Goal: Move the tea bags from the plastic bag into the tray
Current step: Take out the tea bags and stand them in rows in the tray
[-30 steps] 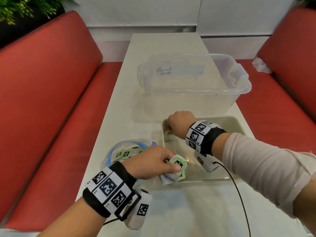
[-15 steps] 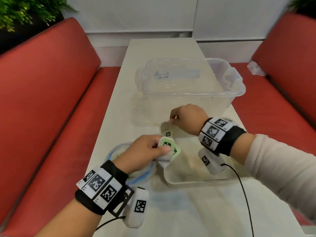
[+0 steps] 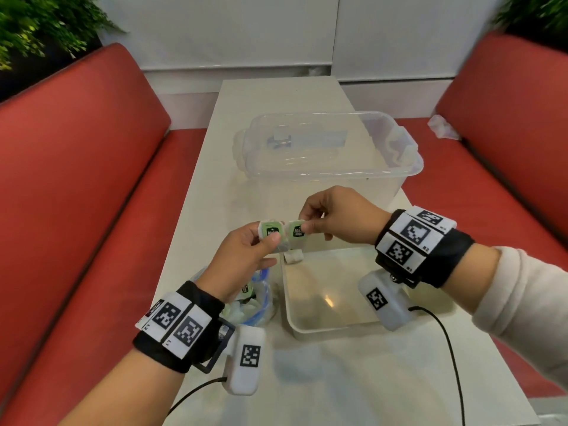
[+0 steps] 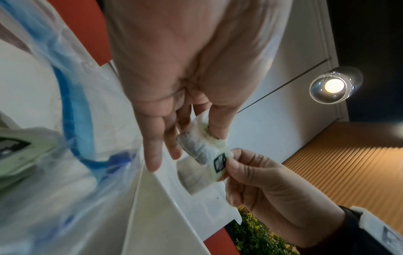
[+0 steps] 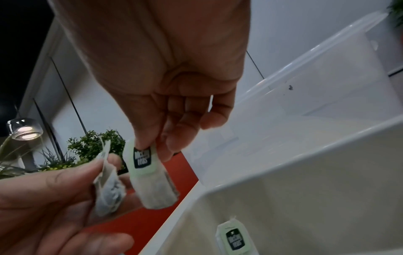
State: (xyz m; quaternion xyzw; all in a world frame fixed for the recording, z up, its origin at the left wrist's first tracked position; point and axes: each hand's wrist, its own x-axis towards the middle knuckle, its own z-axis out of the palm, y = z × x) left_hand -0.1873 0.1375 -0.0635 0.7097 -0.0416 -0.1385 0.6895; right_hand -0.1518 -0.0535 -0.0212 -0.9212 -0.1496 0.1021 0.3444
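Note:
Above the far left corner of the white tray [image 3: 319,329], my two hands meet. My left hand [image 3: 268,238] pinches one green-tagged tea bag [image 3: 271,232] [image 5: 109,191]. Right beside it, my right hand [image 3: 307,226] pinches a second tea bag [image 3: 297,231] by its tag [image 5: 142,159]. The two bags touch. One more tea bag [image 3: 293,257] [image 5: 233,239] lies in the tray's far left corner. The clear plastic bag [image 3: 256,307] with a blue zip strip [image 4: 74,96] lies left of the tray, under my left wrist, with more tea bags [image 4: 19,146] inside.
A big clear plastic bin [image 3: 332,155] stands just behind the tray on the narrow white table [image 3: 338,392]. Red bench seats [image 3: 76,210] run along both sides. Cables trail from both wrist cameras across the table's near part.
My right hand left a tea bag in the tray's corner and rose. My left hand lifted its tea bags forward, and the right hand now pinches one of them.

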